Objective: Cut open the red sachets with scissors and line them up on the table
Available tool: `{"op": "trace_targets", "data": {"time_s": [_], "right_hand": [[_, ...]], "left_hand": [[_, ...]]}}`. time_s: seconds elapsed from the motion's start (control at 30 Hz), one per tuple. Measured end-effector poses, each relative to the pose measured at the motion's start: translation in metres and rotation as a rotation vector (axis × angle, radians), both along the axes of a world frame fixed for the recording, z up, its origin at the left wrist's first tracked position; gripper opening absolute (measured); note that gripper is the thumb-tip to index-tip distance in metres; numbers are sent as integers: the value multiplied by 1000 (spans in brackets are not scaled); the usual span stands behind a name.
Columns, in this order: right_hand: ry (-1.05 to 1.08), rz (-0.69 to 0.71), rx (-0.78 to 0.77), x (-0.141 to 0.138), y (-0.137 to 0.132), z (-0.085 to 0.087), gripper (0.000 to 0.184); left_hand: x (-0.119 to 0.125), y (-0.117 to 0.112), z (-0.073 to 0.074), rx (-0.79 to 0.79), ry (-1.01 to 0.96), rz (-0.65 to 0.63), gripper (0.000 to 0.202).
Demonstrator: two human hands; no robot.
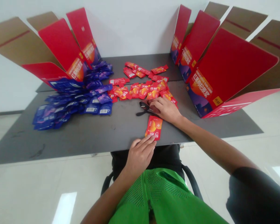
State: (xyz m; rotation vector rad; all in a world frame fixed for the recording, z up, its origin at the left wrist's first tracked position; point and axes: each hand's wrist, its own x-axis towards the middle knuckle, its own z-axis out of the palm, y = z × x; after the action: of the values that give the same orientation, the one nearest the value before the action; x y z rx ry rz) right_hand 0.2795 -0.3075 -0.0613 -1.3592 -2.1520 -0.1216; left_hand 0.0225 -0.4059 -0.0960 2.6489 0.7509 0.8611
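A red-and-orange sachet point(154, 127) lies at the near edge of the grey table point(84, 137). My left hand point(140, 155) has its fingers stretched flat, the tips resting on the sachet's near end. My right hand point(165, 109) is curled over black scissors point(144, 108) just beyond the sachet; its fingers cover the handles. Behind it lies a spread of several red sachets point(142, 84).
A heap of blue sachets point(79, 99) covers the table's left side. Open red-and-cardboard boxes stand at the back left point(60, 53) and at the right point(224, 71). A green mesh garment point(163, 193) lies on my lap.
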Motion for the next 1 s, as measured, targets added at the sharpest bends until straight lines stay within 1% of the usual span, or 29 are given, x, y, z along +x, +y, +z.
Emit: {"op": "trace_targets", "data": {"time_s": [0.07,0.13,0.17,0.2,0.27,0.3,0.33,0.4,0.5,0.63,0.73,0.8,0.87,0.93,1.0], "right_hand": [[104,-38,77,-3,-7,9,17],[207,-53,110,-15,-27,16,17],[226,-29,90,-23,-39,18,17],[214,26,39,-32,-51,18,18],[142,133,-63,-46,-69,14,17],[110,164,-97,-50,-74,10,18],[89,171,-114,-52,-75,6,17],[77,131,-108,-48,-67,-1,16],[54,59,-62,-34,-43,-7,17],[-44,16,-18,-12,-11,-8,20],[-76,-32,39,-2,-1,-3,21],[-2,-76,98,-3,-6,4,19],[108,-102,143,-13,-22,11,16],[177,-53,129,-29,-45,16,16],[167,61,35,-45,-68,15,19]], "left_hand": [[0,0,-1,-8,-4,2,24],[0,0,-2,-14,-2,2,25],[0,0,-3,-16,-1,4,25],[0,0,-3,-19,-2,8,25],[0,-1,-4,-27,-10,21,22],[0,-1,-3,-31,-14,25,22],[0,-1,-3,-34,-16,25,22],[0,-1,-2,-39,-18,13,23],[0,-1,-1,-50,-26,6,25],[1,-2,-2,-57,-38,24,24],[1,-2,-3,-53,-43,28,24],[1,-2,-3,-53,-46,29,24],[2,-2,-3,-57,-49,28,24],[2,-2,-3,-60,-52,25,24],[2,-2,-3,-65,-52,30,21]]}}
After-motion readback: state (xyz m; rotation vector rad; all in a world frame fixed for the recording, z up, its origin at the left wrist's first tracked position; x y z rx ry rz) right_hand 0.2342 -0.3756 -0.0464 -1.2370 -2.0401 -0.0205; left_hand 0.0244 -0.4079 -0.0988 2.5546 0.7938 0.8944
